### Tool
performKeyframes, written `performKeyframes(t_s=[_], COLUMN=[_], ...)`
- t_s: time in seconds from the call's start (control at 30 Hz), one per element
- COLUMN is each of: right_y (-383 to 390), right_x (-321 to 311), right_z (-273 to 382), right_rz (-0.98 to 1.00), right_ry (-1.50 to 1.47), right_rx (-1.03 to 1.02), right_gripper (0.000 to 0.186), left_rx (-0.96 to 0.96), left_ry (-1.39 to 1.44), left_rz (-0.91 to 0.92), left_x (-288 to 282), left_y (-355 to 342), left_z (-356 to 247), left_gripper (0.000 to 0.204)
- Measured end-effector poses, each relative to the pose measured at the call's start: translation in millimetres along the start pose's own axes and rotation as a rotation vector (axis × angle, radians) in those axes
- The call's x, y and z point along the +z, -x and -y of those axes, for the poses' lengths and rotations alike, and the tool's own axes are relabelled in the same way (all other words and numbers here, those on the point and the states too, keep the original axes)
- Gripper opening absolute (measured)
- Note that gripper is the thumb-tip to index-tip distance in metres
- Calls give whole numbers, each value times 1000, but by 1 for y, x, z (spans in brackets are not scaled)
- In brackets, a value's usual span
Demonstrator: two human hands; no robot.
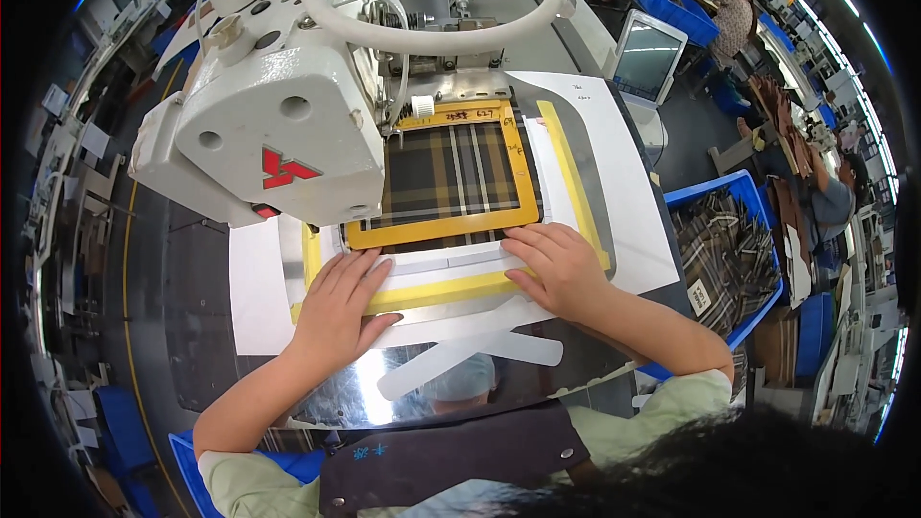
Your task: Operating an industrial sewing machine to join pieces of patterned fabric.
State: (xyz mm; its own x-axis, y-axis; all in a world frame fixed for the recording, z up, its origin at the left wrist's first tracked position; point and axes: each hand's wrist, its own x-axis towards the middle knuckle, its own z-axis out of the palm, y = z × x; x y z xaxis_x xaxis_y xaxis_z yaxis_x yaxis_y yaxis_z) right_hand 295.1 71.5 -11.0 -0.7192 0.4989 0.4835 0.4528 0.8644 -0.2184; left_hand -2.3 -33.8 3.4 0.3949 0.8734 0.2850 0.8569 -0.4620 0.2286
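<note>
- Looking down from my head, I see a yellow frame (451,231) in front of me, with a hole in the middle.
- The plaid cloth (446,177) shows through that hole. It is dark, with tan and white stripes, and a bit of it pokes out past the near side of the frame.
- My left fingers (350,273) lie stretched out and loose, with their tips at the near left corner of the frame. The thumb sticks out to the side.
- My right fingers (537,244) are stretched out too, with their tips by the near right corner. They are not pinching anything.
- Yellow tape (441,290) runs along the near side, close to me, and up both sides.
- White paper (638,230) is spread under it all on the dark counter (206,293).
- A big white machine (269,125) leans over the frame's left side, and a fat white hose (432,36) bends across its top.
- White strips (427,369) lie on the shiny part nearest my tummy.
- To my right is a blue bin (775,278) full of plaid pieces (720,240).
- A screen (649,56) stands farther back, and another person (721,24) in a red cap is beyond it.
</note>
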Motion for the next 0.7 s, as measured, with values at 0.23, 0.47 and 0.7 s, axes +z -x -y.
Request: performKeyframes(t_s=[0.23,0.47,0.7], right_y=[-1,1,0], right_x=[-5,-3,-1], right_z=[3,1,1], right_rz=[44,30,21], right_ry=[-17,42,74], right_rx=[-28,-61,-82], right_gripper=[28,26,25], left_rx=[-24,-9,-7], left_ry=[-50,-34,-23], left_rz=[20,3,26], left_x=[0,0,-2], left_y=[5,5,4], left_z=[2,3,4], left_gripper=[54,47,47])
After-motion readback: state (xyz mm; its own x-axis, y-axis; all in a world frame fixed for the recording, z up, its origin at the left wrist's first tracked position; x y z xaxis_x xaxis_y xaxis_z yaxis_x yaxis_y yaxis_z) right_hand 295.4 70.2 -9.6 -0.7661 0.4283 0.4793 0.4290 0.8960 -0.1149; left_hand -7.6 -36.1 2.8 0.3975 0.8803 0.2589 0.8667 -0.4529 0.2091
